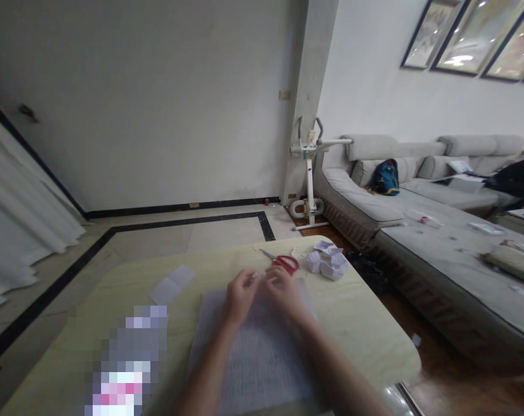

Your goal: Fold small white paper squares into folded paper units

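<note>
My left hand (240, 293) and my right hand (282, 290) are close together above a large printed sheet (257, 358) on the table. The fingers of both are closed in a pinch, fingertips almost meeting. A tiny whitish bit shows at the left fingertips; it is too small and blurred to name. Just beyond my right hand lie scissors (287, 264) with red handles, blades pointing left. Several crumpled or folded pale purple paper pieces (327, 261) sit to their right. A creased pale paper slip (172, 284) lies to the left.
The pale wooden table (365, 323) has rounded corners. A pixelated patch (123, 364) hides its left front part. Beyond stand a white exercise machine (310, 179) and a long grey sofa (452, 248) bearing a blue backpack (386, 177). A white curtain (19, 214) hangs at left.
</note>
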Demonstrator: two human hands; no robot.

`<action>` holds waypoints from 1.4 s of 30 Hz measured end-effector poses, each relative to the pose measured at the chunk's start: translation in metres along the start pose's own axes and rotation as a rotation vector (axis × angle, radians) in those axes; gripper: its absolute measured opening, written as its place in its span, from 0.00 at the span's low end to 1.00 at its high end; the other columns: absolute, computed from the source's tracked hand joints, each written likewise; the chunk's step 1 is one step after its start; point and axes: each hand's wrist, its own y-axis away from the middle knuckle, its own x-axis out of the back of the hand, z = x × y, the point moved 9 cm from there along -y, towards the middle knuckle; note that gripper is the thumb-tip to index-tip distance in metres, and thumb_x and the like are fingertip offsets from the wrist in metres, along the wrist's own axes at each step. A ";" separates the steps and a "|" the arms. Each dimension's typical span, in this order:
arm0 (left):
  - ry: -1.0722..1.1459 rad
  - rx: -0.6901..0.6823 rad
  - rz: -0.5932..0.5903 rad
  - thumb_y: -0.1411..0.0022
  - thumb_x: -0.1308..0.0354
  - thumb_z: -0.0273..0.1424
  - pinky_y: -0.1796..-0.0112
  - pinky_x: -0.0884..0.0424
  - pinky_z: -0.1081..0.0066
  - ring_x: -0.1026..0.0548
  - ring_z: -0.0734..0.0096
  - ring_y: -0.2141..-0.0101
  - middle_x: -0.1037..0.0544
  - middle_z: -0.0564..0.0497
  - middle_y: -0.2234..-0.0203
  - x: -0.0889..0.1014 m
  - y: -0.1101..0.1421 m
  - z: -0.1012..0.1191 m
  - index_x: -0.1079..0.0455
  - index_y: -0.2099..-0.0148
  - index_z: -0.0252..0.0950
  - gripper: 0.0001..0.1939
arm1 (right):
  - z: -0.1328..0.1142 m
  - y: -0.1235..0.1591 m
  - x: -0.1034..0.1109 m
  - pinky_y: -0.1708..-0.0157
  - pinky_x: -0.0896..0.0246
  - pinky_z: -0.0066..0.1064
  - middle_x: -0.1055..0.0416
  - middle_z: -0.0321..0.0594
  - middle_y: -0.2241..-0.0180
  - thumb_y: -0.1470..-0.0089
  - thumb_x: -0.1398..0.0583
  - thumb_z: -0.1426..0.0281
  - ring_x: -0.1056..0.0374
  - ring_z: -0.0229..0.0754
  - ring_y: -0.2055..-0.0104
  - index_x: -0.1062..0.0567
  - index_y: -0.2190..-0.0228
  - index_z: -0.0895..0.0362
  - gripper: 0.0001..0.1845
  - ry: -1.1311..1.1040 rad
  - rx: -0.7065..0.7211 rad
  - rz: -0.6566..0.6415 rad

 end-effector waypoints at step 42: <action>0.659 0.368 -0.404 0.49 0.38 0.35 0.79 0.48 0.77 0.44 0.81 0.82 0.38 0.56 0.84 -0.028 0.016 0.008 0.30 0.74 0.31 0.11 | -0.003 0.014 -0.040 0.73 0.42 0.27 0.33 0.39 0.76 0.50 0.42 0.66 0.38 0.37 0.74 0.30 0.75 0.58 0.08 -0.884 -0.457 -0.399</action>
